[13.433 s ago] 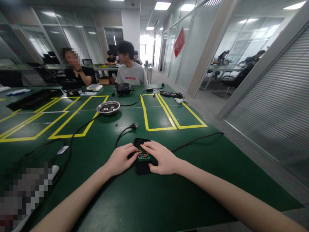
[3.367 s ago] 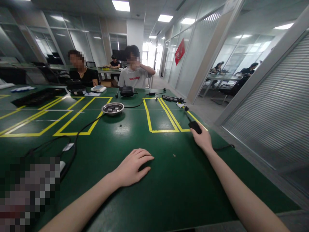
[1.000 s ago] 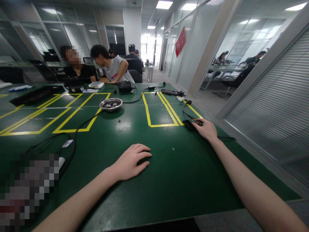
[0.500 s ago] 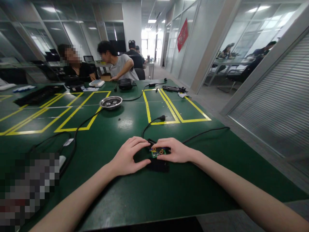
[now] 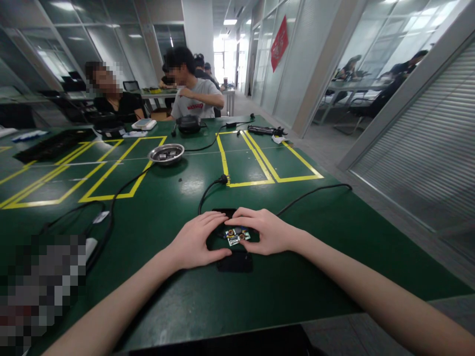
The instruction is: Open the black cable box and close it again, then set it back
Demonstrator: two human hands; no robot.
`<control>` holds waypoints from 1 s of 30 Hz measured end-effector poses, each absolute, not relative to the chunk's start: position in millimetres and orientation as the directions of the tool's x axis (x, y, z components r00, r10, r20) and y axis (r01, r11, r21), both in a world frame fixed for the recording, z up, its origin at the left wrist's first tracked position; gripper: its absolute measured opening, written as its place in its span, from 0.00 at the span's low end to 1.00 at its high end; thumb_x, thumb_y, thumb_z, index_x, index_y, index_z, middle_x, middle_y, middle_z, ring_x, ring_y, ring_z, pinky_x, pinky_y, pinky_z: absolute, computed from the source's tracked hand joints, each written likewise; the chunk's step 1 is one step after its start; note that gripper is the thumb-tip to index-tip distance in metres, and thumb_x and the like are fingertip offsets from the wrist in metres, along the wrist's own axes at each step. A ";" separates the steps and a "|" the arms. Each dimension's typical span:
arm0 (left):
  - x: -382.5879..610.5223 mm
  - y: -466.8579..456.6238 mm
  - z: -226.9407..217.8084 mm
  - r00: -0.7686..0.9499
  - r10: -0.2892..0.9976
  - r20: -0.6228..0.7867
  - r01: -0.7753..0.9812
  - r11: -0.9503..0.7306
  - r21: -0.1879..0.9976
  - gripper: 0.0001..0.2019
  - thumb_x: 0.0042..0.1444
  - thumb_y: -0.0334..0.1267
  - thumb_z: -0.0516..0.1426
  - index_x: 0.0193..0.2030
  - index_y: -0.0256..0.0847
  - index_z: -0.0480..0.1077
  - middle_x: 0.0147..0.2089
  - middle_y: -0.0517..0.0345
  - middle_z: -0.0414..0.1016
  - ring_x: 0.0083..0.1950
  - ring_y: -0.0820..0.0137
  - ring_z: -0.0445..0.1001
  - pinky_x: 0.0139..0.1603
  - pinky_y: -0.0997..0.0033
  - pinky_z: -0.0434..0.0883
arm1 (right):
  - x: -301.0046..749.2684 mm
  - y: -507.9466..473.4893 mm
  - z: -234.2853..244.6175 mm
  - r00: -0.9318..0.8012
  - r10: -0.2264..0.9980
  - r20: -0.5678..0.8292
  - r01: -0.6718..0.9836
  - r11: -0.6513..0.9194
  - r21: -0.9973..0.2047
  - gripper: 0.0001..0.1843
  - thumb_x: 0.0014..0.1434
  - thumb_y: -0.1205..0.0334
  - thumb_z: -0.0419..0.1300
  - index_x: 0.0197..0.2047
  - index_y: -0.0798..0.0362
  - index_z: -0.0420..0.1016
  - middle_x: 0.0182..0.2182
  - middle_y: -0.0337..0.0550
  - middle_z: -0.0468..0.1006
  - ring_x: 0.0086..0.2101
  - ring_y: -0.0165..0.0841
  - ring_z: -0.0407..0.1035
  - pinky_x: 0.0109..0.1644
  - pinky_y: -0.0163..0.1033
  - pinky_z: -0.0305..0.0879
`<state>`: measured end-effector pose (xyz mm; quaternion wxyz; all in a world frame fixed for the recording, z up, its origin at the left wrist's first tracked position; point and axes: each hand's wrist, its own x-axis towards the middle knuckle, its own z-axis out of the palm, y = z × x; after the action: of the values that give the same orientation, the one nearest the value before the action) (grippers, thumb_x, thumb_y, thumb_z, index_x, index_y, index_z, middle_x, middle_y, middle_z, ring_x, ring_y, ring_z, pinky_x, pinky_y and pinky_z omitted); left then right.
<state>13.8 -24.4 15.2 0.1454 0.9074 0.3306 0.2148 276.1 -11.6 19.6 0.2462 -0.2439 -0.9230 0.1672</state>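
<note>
Between my hands is a small circuit board (image 5: 233, 241) with copper-coloured coils and other parts on it. My right hand (image 5: 270, 231) curls around the board from the right, its thumb at the lower right edge and its fingers along the upper side. On the left, my left hand (image 5: 193, 241) has its thumb and fingers spread apart beside the board, with nothing visibly gripped. One black plastic case half (image 5: 234, 263) lies just below the board. Another black case part (image 5: 223, 212) shows behind the fingertips, partly hidden. A black cable with a plug (image 5: 223, 179) runs behind my left hand.
A steel bowl (image 5: 166, 154) with small metal parts stands farther back. Yellow tape (image 5: 252, 183) marks rectangles on the green table (image 5: 297, 282). Another cable (image 5: 315, 190) runs right. A black device (image 5: 188, 124) and a black tool-like bundle (image 5: 265, 130) lie at the back. Co-workers (image 5: 198, 101) sit opposite.
The board now lies flatter and shows more of its face. The plug has shifted left, and the case parts are more exposed. A co-worker opposite has straightened up, raising an arm.
</note>
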 end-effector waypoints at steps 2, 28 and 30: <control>14.1 -24.1 14.4 0.683 0.665 0.302 0.544 -0.739 0.397 0.31 0.58 0.49 0.66 0.65 0.40 0.69 0.66 0.41 0.75 0.66 0.51 0.74 0.68 0.46 0.71 | 275.9 -9.7 18.2 -0.756 0.542 0.367 0.355 0.810 -0.466 0.27 0.56 0.67 0.64 0.61 0.51 0.75 0.52 0.50 0.78 0.46 0.39 0.78 0.50 0.43 0.76; 11.2 -18.3 19.5 0.644 0.715 0.272 0.570 -0.686 0.453 0.09 0.67 0.38 0.54 0.38 0.41 0.74 0.34 0.59 0.75 0.31 0.72 0.73 0.32 0.74 0.67 | 270.9 -7.7 11.7 -0.728 0.622 0.288 0.427 0.740 -0.519 0.34 0.57 0.52 0.71 0.63 0.53 0.73 0.53 0.52 0.77 0.49 0.43 0.77 0.53 0.46 0.75; 11.6 -18.6 19.6 0.642 0.715 0.278 0.576 -0.689 0.440 0.09 0.67 0.38 0.54 0.39 0.41 0.74 0.34 0.59 0.75 0.31 0.72 0.73 0.32 0.74 0.67 | 270.8 -7.4 11.5 -0.733 0.623 0.273 0.441 0.741 -0.506 0.37 0.55 0.50 0.73 0.64 0.54 0.73 0.53 0.52 0.76 0.49 0.44 0.77 0.54 0.47 0.75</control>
<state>11.6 -18.6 19.6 0.1577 0.8923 0.3616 0.2197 270.8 -7.4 11.5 0.2181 -0.2931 -0.9072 0.2085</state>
